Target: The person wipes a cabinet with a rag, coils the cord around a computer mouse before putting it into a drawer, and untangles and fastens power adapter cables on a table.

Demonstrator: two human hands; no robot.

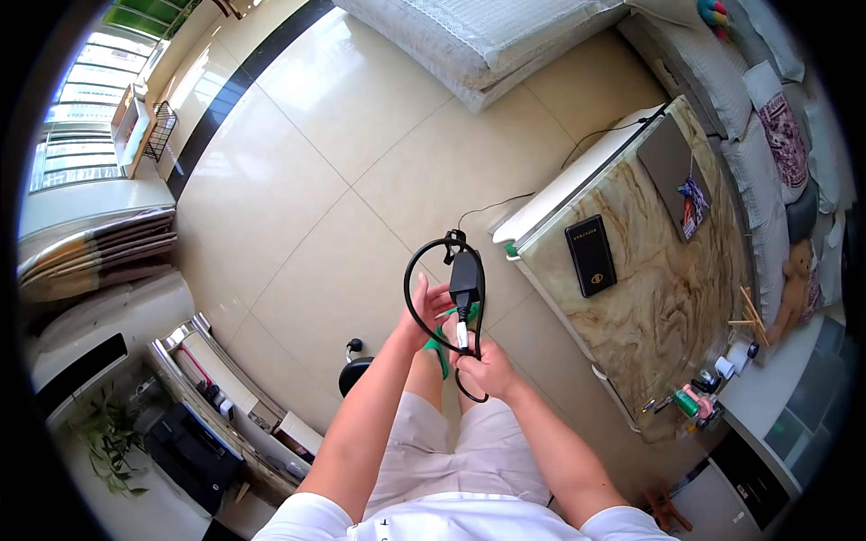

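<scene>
Just left of the tabletop [649, 316], I see an adapter [465, 276] in the air, with its black cable [408, 281] looped about it. The person's right hand [487, 365], on the side nearer the tabletop, has its grip clenched on the cable by a white label [463, 335]; the left hand [426, 307], farther from the tabletop, has a slack grip, fingers loosely spread beside the adapter. On the tabletop lie a black case [591, 256] and a grey laptop [667, 171]; a sofa [753, 180] lines its right side.
</scene>
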